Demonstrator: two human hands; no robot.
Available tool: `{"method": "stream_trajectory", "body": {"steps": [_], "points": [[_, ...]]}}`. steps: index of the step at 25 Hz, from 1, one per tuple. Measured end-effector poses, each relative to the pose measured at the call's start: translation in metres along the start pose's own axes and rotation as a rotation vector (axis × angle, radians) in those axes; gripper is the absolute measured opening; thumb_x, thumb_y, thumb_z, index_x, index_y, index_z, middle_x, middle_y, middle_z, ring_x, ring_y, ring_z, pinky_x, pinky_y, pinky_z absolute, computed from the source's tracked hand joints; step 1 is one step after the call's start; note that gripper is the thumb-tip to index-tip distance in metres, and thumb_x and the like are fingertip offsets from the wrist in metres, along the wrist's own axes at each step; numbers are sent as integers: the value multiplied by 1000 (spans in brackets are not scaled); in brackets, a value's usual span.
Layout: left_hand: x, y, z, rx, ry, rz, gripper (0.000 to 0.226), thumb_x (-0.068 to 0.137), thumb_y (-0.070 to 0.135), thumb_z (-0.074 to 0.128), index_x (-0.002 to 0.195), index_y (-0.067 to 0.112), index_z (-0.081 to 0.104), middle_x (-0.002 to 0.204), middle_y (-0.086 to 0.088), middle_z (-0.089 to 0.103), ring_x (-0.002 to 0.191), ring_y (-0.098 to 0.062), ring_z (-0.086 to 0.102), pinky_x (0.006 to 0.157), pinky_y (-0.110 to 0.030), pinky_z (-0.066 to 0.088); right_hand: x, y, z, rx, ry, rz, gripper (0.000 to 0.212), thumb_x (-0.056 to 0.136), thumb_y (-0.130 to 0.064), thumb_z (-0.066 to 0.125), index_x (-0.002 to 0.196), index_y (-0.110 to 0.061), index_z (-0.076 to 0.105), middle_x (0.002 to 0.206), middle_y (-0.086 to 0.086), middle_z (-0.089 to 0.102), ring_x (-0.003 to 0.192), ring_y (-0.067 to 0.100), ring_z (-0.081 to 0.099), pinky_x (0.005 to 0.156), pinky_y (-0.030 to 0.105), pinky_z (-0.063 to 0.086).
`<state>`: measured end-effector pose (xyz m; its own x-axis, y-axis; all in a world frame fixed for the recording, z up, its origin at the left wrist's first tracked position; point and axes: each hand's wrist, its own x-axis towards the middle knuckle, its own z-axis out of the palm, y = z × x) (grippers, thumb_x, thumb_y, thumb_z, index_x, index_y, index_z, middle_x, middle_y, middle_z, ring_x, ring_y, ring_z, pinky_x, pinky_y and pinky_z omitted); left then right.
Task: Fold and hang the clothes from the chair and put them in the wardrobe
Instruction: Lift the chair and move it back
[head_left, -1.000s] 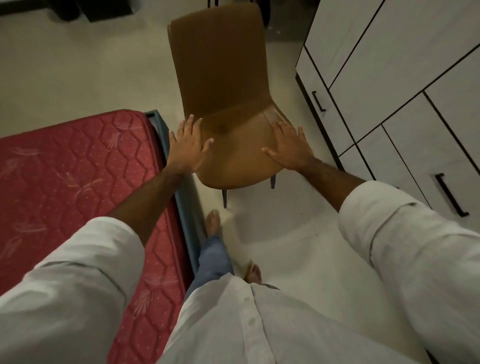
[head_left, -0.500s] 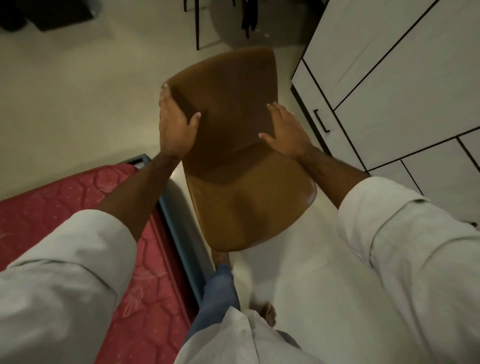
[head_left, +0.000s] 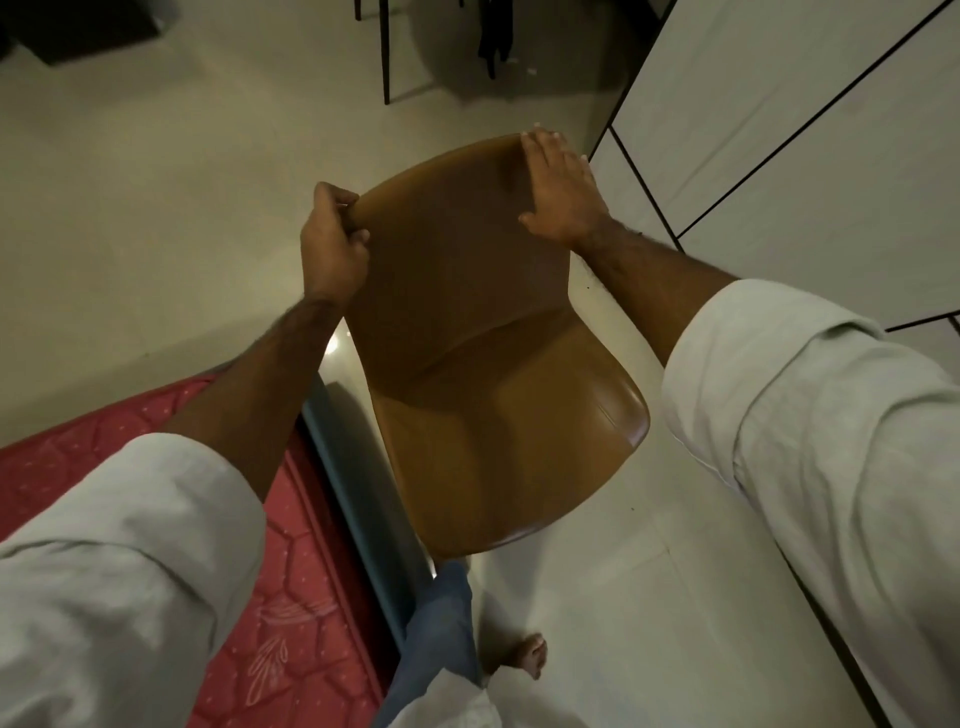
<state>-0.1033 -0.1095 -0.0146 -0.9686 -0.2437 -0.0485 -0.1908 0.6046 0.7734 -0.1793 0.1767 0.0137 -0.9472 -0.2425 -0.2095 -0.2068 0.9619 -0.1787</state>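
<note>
The chair (head_left: 483, 332), a brown moulded seat with nothing on it, stands on the pale floor (head_left: 156, 208) between the person's outstretched arms, its backrest gripped at the top by both hands. The left hand (head_left: 332, 244) clasps the backrest's left upper corner, fingers curled over the edge and thumb pressed to the front face. The right hand (head_left: 563, 189) lies on the right upper corner, its fingers bent over the top rim and the palm flat against the front. Just to the right of the right hand rises the wardrobe (head_left: 805, 156), its pale doors closed and lined with dark seams; the chair's seat sits close beside it. Below the left forearm runs the blue-edged bed frame (head_left: 358, 467) carrying a red quilted mattress (head_left: 291, 597), hard against the chair's left side. Beyond both hands, a thin dark furniture leg (head_left: 385, 52) stands on the floor. Under the seat's front edge a bare foot (head_left: 530, 657) shows.
</note>
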Motion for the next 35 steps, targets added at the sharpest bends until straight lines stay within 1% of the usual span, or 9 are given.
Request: {"method": "stream_trajectory", "body": {"steps": [6, 10, 12, 15, 18, 22, 25, 29, 35], "points": [[-16, -4, -2, -170, 32, 29, 34, 88, -11, 52, 116, 8, 55, 116, -3, 61, 111, -17, 59, 90, -27, 53, 11, 24, -4, -69, -9, -29, 101, 86, -20, 75, 163, -16, 9, 169, 7, 11, 156, 32, 5, 123, 63, 8], [-41, 9, 2, -250, -21, 44, 34, 88, -7, 57, 117, 11, 59, 118, -3, 63, 112, -13, 60, 97, -33, 54, -1, 43, -27, 133, -6, 48, 78, 84, -18, 77, 150, -10, 38, 152, 15, 36, 138, 36, 38, 111, 44, 40], [-59, 20, 3, -294, -42, 68, 32, 89, -2, 63, 117, 12, 61, 117, -2, 65, 112, -13, 62, 98, -36, 55, -22, 52, -35, 130, 61, 91, 64, 83, -21, 79, 137, -10, 48, 142, 16, 42, 129, 35, 41, 103, 41, 43], [-98, 43, 8, -434, -89, 91, 30, 89, 7, 72, 118, 10, 66, 116, -4, 68, 110, -15, 65, 94, -35, 57, -71, 81, -44, 172, 86, 189, 65, 75, -34, 86, 128, -12, 56, 133, 15, 46, 126, 35, 40, 103, 45, 44], [-156, 72, 20, -608, -152, 49, 30, 90, 16, 76, 118, 10, 68, 113, -4, 69, 108, -18, 66, 91, -33, 58, -145, 125, -53, 406, 103, 257, 56, 65, -38, 92, 110, -19, 66, 115, 7, 51, 119, 31, 46, 96, 46, 49], [-244, 105, 46, -629, -272, -115, 29, 86, 27, 81, 111, 32, 68, 104, 15, 73, 101, -3, 70, 83, -21, 57, -269, 167, -52, 930, 106, 270, 43, 65, -17, 94, 86, -22, 57, 91, -1, 58, 89, 15, 60, 75, 35, 53], [-294, 119, 59, -597, -317, -115, 35, 82, 20, 84, 107, 35, 67, 97, 20, 73, 93, 4, 70, 75, -13, 54, -356, 199, -43, 1156, 143, 301, 37, 66, -9, 90, 97, -14, 69, 97, 3, 70, 93, 17, 68, 82, 31, 58], [-345, 129, 58, -548, -443, 0, 37, 84, 12, 80, 111, 34, 69, 103, 16, 76, 102, -5, 71, 81, -19, 57, -456, 215, 1, 1260, 133, 394, 49, 73, 5, 83, 119, -8, 69, 110, 0, 75, 104, 14, 72, 90, 31, 60], [-429, 133, 51, -496, -389, 145, 56, 94, 0, 66, 95, 56, 75, 96, 25, 75, 97, 1, 70, 81, -15, 54, -545, 202, 44, 1254, 292, 370, 40, 78, -11, 86, 115, -7, 73, 109, 8, 76, 104, 18, 73, 92, 30, 58]]}}
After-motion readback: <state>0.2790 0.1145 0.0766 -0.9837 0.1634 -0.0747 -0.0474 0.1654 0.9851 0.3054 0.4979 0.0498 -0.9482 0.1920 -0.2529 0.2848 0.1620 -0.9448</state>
